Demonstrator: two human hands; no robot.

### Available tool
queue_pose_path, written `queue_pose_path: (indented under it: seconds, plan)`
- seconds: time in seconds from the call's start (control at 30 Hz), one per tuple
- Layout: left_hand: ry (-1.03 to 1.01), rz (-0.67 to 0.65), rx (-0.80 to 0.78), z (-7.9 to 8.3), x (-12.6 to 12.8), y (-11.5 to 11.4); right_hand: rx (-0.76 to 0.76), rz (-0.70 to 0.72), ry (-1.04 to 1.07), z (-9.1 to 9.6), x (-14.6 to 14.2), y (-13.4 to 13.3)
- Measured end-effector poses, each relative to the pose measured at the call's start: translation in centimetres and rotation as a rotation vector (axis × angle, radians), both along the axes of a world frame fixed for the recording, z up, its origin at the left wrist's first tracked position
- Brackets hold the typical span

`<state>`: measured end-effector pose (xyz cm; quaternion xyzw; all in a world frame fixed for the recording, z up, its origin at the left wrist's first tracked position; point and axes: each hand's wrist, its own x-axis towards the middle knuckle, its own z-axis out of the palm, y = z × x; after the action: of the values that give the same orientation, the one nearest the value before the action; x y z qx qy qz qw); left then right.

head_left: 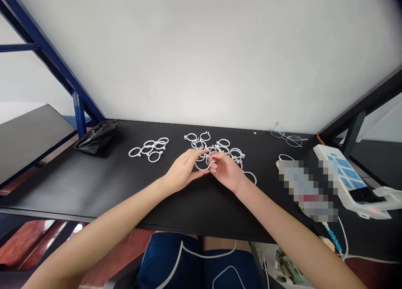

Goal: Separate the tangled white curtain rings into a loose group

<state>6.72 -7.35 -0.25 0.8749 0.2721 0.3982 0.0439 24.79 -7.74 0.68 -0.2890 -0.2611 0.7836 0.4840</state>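
Observation:
Between my two hands, just over the black desk (125, 188), is a white plastic curtain ring (202, 169). My left hand (184, 167) grips its left side, thumb below and fingers above. The fingers of my right hand (226, 170) pinch the ring's right side, near a small tab. Several more white rings (223, 143) lie loose behind and to the right of my hands, some overlapping and partly hidden by them. A separate group of rings (147, 148) rests to the left of my left hand.
A crumpled black plastic bag (97, 137) sits at the back left. Toward the right are eyeglasses (293, 140), a blurred-out phone (306, 190) with a cable, and a white power strip (345, 176) with a plug in it. A wall stands behind the desk.

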Motion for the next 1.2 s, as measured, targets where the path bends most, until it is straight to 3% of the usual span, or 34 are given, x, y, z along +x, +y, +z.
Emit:
queue_pose_path:
  seconds: [0.3, 0.53, 0.7, 0.83, 1.03, 1.2]
  plan:
    - [-0.013, 0.003, -0.061, -0.4, -0.3, 0.2, 0.081, -0.008, -0.150, 0.3, -0.3, -0.3]
    - [-0.022, -0.001, -0.054, -0.4, -0.4, 0.2, 0.085, -0.056, -0.215, 0.2, -0.5, -0.4]
    - [-0.014, 0.016, -0.076, -0.4, -0.4, 0.1, 0.168, -0.122, -0.307, 0.1, -0.6, -0.4]
    - [0.012, 0.002, -0.114, -0.5, -0.5, 0.1, 0.331, -0.172, -0.477, -0.4, -0.8, -0.9]
    - [-0.045, -0.026, -0.160, -0.3, -0.5, -0.1, 0.803, -0.301, -0.865, -1.1, -0.6, -2.0]
    - [-0.086, -0.021, -0.250, -0.3, -0.4, -0.1, 0.915, -0.306, -1.030, -1.1, -0.1, -1.8]
